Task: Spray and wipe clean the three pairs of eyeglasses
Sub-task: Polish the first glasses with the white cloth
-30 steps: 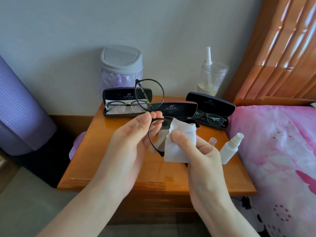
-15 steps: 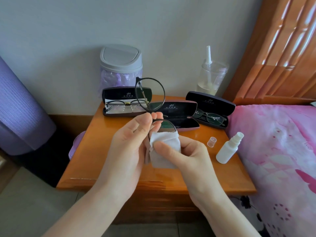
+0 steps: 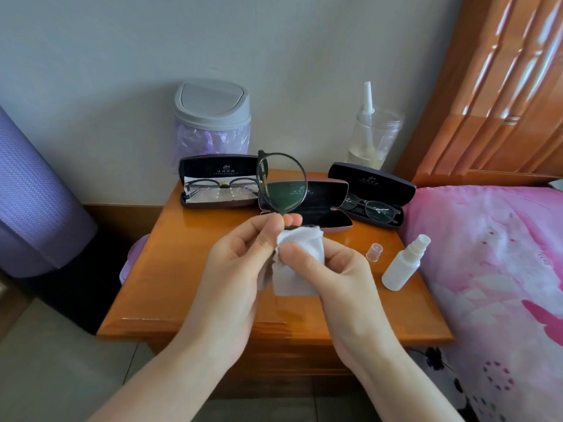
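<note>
Head view: both hands on round glasses (cloth-wrapped lower lens)

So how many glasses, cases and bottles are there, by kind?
Glasses: 3, one held, one in the left case, one in the right case
Cases: 3, the middle one empty
Spray bottle: 1
Total: 7
</note>
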Demonstrator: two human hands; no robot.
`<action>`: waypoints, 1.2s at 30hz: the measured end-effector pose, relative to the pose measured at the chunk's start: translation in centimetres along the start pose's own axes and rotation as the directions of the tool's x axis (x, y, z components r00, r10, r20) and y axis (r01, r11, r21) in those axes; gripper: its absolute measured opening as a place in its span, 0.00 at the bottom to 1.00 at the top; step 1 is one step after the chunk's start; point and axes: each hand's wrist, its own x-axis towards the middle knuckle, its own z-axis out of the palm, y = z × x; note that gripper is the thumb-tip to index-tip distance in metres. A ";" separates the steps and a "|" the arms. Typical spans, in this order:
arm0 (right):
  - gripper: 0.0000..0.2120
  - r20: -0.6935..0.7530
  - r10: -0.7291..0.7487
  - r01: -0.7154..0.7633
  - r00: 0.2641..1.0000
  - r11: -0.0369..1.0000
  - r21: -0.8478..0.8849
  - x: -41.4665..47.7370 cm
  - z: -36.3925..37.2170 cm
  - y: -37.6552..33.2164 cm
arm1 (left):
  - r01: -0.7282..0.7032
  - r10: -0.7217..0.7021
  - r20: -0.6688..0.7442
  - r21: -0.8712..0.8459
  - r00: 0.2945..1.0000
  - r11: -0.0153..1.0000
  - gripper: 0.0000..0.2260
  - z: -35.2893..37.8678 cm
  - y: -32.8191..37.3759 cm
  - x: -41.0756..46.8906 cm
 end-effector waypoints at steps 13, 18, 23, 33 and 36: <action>0.06 0.203 -0.021 0.087 0.979 0.941 -0.326 0.3 -1.9 -1.7 | 0.075 -0.108 -0.102 -0.280 0.989 0.957 0.14 -1.7 -1.1 1.3; 0.09 0.211 -0.017 0.089 0.977 0.936 -0.339 0.5 -2.7 -2.2 | 0.064 -0.091 -0.088 -0.272 0.992 0.960 0.15 -1.5 -1.1 1.4; 0.07 0.196 0.001 0.061 0.981 0.949 -0.308 0.6 -3.3 -2.4 | 0.048 -0.077 -0.087 -0.295 0.993 0.954 0.14 -1.3 -0.8 1.5; 0.11 0.115 -0.011 0.023 0.993 0.994 -0.109 0.6 -1.6 -0.9 | 0.110 -0.113 -0.028 -0.081 0.993 0.991 0.09 -0.3 -1.6 0.1; 0.13 0.027 0.007 -0.005 1.000 0.997 -0.071 0.7 -1.4 -0.6 | 0.072 -0.074 -0.042 -0.049 0.996 0.996 0.09 -0.2 -1.7 0.0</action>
